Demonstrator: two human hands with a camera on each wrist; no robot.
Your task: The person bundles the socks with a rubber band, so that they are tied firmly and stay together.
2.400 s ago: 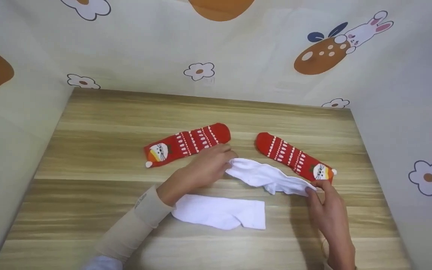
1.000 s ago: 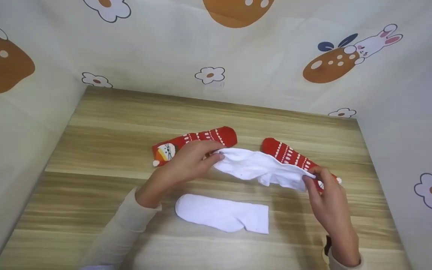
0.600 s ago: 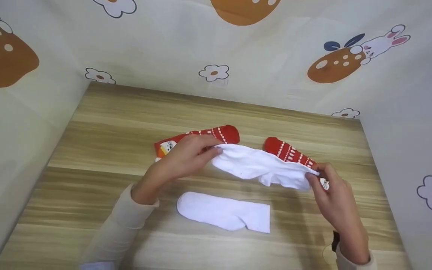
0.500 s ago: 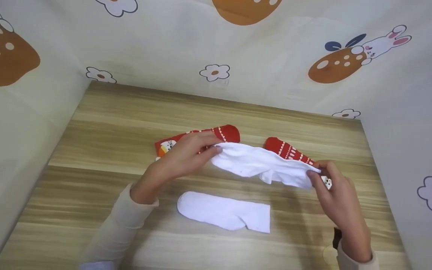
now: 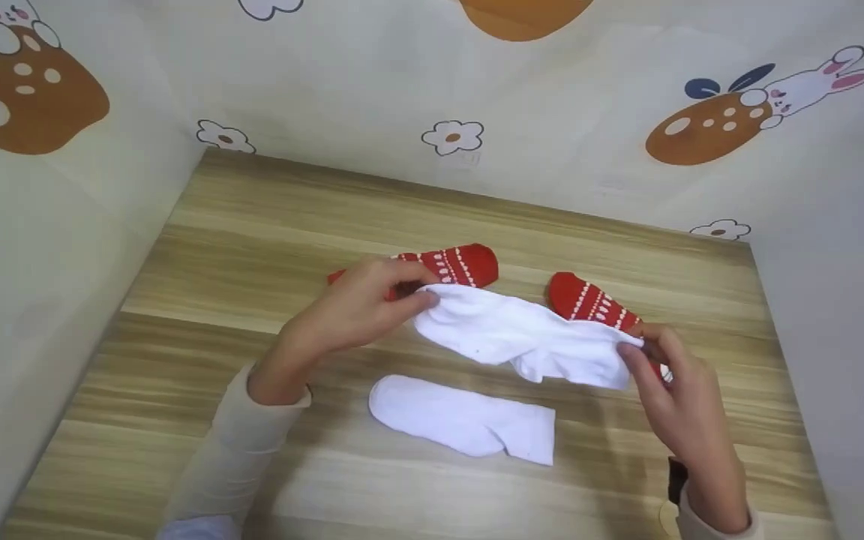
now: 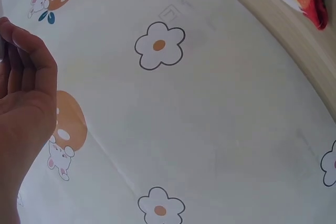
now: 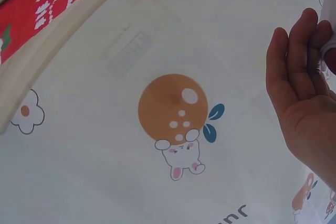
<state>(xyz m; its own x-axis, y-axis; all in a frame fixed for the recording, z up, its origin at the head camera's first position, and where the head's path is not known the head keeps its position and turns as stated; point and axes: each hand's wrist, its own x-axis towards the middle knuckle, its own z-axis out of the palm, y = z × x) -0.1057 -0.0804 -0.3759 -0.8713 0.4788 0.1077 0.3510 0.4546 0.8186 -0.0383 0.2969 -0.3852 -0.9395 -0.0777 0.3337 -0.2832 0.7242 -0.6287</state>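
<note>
A white sock is stretched sideways between my two hands in the head view, held above the table. My left hand pinches its left end between thumb and fingers. At the other end, my right hand pinches the sock's edge the same way. Below it, another white sock lies flat on the table. In the left wrist view, the left hand shows at the left edge with only a sliver of white cloth. The right hand appears at the right edge of the right wrist view, fingers bent toward the cloth.
Behind the held sock lie two red patterned socks, one on the left and one on the right, both partly covered by the hands and the white sock. A printed cloth wall encloses the wooden table at the back and sides.
Both hands first lifted the white sock off the table, the left hand shifting left. Lately they keep their grip, and the sock's lower edge hangs slightly lower. The head view has shifted.
</note>
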